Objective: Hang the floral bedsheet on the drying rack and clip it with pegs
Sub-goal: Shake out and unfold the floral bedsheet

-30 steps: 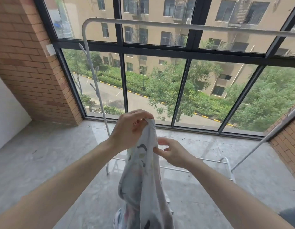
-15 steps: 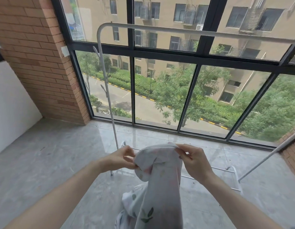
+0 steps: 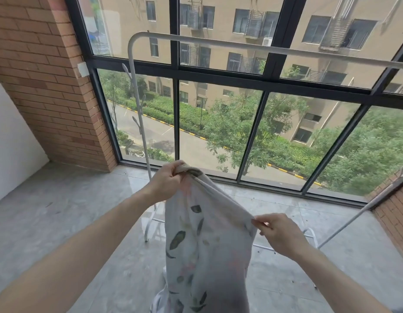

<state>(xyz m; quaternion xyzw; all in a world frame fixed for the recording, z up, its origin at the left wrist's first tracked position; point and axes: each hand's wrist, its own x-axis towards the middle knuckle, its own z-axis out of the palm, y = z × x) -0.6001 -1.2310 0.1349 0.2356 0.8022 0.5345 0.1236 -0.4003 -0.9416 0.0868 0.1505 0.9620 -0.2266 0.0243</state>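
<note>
The floral bedsheet (image 3: 205,251), white with dark leaf prints, hangs bunched in front of me down to the bottom edge. My left hand (image 3: 166,181) pinches its top corner, held higher. My right hand (image 3: 279,233) pinches the upper edge lower and to the right, so the edge runs taut between them. The white drying rack (image 3: 241,45) stands behind the sheet, its top bar well above both hands and its left post (image 3: 139,123) just beyond my left hand. No pegs are in view.
A big black-framed window (image 3: 266,84) fills the wall behind the rack. A brick pillar (image 3: 49,82) stands at left, another brick wall (image 3: 397,213) at right. The rack's low base bars (image 3: 313,239) sit on the grey tiled floor (image 3: 60,211).
My hands have spread apart along the sheet's edge: the left rose, the right dropped and moved right. The view tilted so the rack's top bar sits lower in frame.
</note>
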